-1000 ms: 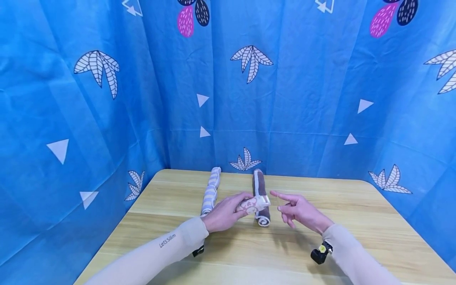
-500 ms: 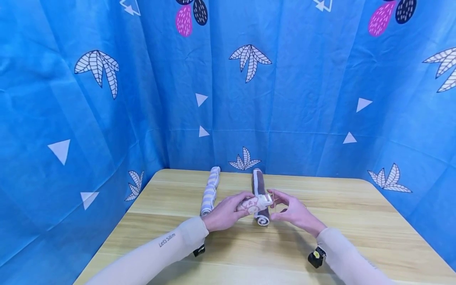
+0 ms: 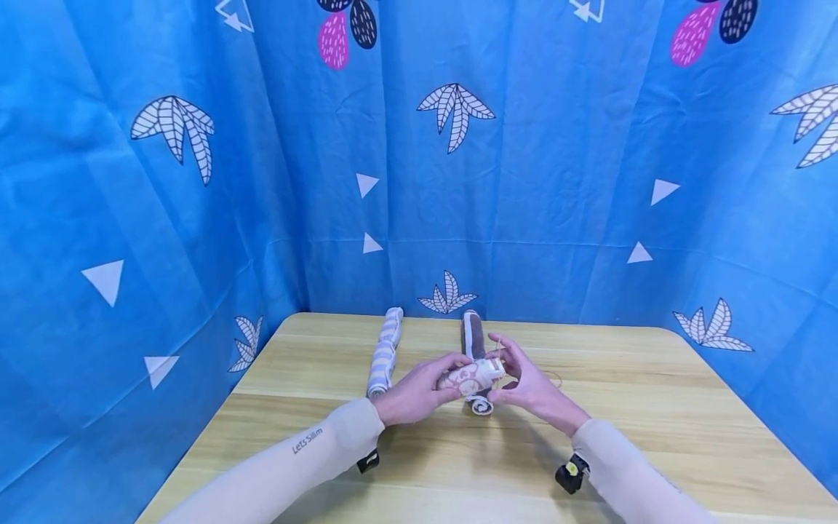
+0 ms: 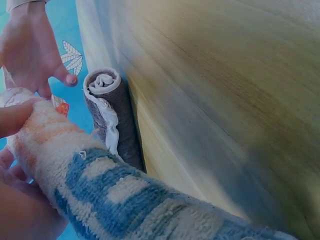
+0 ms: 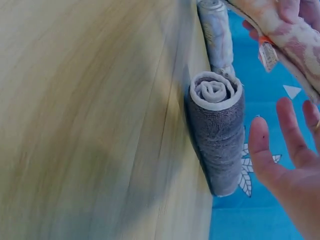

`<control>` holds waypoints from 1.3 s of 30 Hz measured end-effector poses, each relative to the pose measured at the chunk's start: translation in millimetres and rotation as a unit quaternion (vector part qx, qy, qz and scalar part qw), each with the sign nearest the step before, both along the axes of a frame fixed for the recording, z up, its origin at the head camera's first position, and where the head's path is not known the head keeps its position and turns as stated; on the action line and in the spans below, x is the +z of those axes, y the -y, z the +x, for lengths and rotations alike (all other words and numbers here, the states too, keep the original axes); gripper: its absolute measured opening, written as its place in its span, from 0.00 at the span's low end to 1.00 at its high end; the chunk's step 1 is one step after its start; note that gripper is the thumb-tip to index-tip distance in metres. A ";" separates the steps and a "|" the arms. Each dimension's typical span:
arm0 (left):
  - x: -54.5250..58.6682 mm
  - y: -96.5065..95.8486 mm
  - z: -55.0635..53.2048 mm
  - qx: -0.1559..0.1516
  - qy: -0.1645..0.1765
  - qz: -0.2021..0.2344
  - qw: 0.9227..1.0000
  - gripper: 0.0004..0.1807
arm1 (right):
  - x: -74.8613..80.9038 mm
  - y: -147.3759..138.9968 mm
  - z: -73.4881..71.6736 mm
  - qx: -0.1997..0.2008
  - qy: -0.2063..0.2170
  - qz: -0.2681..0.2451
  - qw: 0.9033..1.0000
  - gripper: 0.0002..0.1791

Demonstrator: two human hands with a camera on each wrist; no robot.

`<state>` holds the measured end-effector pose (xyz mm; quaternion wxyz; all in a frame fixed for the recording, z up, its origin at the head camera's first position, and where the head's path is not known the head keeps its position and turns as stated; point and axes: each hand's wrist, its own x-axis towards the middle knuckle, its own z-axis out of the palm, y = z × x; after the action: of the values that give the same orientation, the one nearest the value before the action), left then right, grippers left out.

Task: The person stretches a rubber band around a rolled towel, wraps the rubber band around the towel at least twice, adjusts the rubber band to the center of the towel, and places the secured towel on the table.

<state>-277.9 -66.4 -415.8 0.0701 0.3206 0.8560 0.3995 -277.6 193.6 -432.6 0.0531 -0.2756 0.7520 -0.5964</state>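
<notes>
My left hand (image 3: 415, 393) grips a rolled towel (image 3: 470, 378) with its fingers and thumb, holding it above the table. The towel has a pink pattern at one end and blue and white further along (image 4: 125, 192); a small orange and white tag (image 5: 268, 56) hangs from it. Around the pink end stand the spread, slightly bent fingers of my right hand (image 3: 533, 389). A thin yellowish rubber band (image 3: 556, 377) is looped over that hand, mostly hidden by its fingers. Behind and under the held roll lies a brown rolled towel (image 3: 476, 338) with white edging.
Left of the brown roll, a white and lilac striped rolled towel (image 3: 385, 356) lies lengthwise on the wooden table (image 3: 314, 364). A blue patterned curtain (image 3: 556, 182) hangs along the table's back and sides. Black wrist cameras (image 3: 572, 474) sit on both wrists.
My right hand has moved left to the towel's end, its fingers spreading from a pointing pose with the rubber band stretched over them. The left hand keeps its grip, almost still.
</notes>
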 end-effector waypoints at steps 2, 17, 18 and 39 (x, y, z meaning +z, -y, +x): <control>-0.2 -0.6 0.5 -0.005 -0.013 -0.007 1.000 0.26 | 0.3 3.2 0.2 -0.003 0.001 0.011 1.000 0.54; 0.7 -4.7 5.7 -0.012 -0.098 -0.071 0.993 0.30 | 6.4 16.9 2.5 -0.044 -0.038 0.114 0.992 0.48; 0.7 -5.0 5.8 -0.014 -0.099 -0.070 0.992 0.30 | 6.7 17.6 2.7 -0.044 -0.036 0.112 0.992 0.48; 0.4 -4.1 -3.8 0.031 -0.075 0.025 0.996 0.05 | 5.2 38.3 17.9 -0.159 -0.026 0.084 0.983 0.29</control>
<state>-281.7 -62.3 -415.5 -0.0147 0.3247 0.8580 0.3977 -259.7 155.2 -427.4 -0.0390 -0.1619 0.8349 -0.5246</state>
